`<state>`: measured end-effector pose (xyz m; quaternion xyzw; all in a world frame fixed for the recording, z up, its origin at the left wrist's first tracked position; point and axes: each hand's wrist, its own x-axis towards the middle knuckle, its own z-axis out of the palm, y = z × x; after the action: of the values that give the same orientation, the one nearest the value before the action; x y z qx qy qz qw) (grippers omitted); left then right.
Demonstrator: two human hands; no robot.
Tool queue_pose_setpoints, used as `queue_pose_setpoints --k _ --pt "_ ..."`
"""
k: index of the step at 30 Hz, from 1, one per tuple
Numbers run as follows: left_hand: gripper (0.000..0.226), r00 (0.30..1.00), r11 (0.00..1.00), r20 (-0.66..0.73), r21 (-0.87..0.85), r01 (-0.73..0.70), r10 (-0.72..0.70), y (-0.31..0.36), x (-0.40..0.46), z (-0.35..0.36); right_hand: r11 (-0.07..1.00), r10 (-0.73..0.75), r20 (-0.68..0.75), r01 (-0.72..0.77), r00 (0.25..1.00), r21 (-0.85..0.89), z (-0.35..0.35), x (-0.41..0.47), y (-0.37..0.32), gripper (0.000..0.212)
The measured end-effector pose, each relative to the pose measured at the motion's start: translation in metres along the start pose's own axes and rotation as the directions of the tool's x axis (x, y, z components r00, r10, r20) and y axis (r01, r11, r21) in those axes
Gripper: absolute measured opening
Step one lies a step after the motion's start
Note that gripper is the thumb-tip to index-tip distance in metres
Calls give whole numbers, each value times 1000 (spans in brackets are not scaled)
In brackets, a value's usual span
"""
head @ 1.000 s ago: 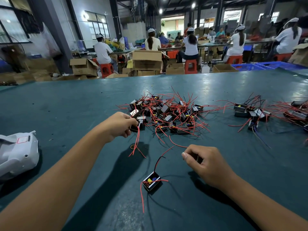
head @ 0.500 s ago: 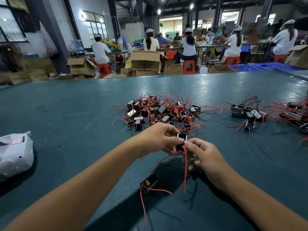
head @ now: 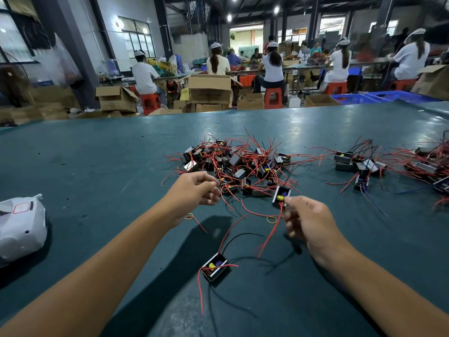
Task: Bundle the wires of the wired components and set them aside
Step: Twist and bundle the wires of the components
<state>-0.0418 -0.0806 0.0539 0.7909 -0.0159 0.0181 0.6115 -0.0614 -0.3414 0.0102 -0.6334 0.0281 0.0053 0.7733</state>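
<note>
Right hand (head: 313, 224) pinches a small black boxed component (head: 280, 194) at its near edge, thumb and forefinger on the case, held just off the near right fringe of the big pile (head: 233, 164). Its red lead (head: 269, 237) droops from the case toward the table (head: 97, 154) and trails nearward

Left hand (head: 194, 190), at the pile's near left edge, fingers curled, pinching a thin red wire that runs toward the held component; exact grip partly hidden by the knuckles

One loose component (head: 215, 266) lies on the table well nearer than the pile, open side up, red and black leads splayed, not bundled. Two yellow rubber bands (head: 271, 219) lie near the pile's front edge. Smaller cluster (head: 357, 164) sits right of the pile. White plastic shell (head: 20, 227) far left of it

Handling judgement: cases look light, rigid, easy to pinch by the side walls. Leads thin, limp, springy at the ends, prone to snag neighbours. Best hold the case steady, gather the wires close to where they exit, loop, then band
</note>
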Motion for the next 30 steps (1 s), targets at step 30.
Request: queue_pose_setpoints --k 30 --pt "17 951 965 -233 214 -154 204 -59 -28 -15 -50 -202 -136 -149 970 -988 -115 43 -52 47"
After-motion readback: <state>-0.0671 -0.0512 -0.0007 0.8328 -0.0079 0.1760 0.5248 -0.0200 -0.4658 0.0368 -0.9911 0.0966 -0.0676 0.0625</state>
